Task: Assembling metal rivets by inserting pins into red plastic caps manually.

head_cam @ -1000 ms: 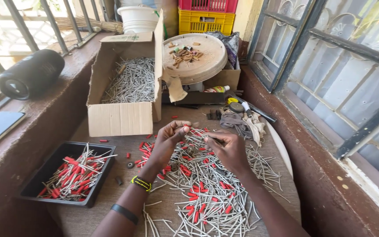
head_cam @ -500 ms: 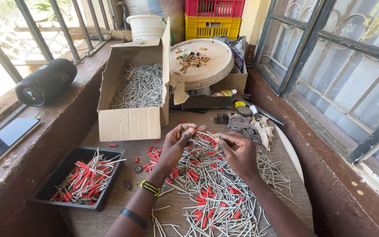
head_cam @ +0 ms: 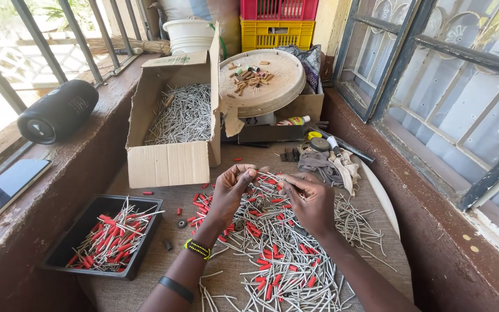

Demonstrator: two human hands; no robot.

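Shift: your hands sit slightly higher over the pile than before.
Left hand (head_cam: 232, 188): fingertips pinched on thin grey metal pin (head_cam: 264, 180).
Right hand (head_cam: 307, 199): fingertips closed on same pin.
Handling: light, stiff, slippery; grip its red plastic sleeve.

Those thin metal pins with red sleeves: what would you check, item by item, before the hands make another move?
1. Left hand and right hand meet over the pile of pins: ok.
2. A pin pinched between the fingertips: cannot tell, too small.
3. Black tray of sleeved pins beside the left arm, with room left: ok.
4. Cardboard box of bare pins open: ok.
5. Loose red sleeves lie on the mat: ok.
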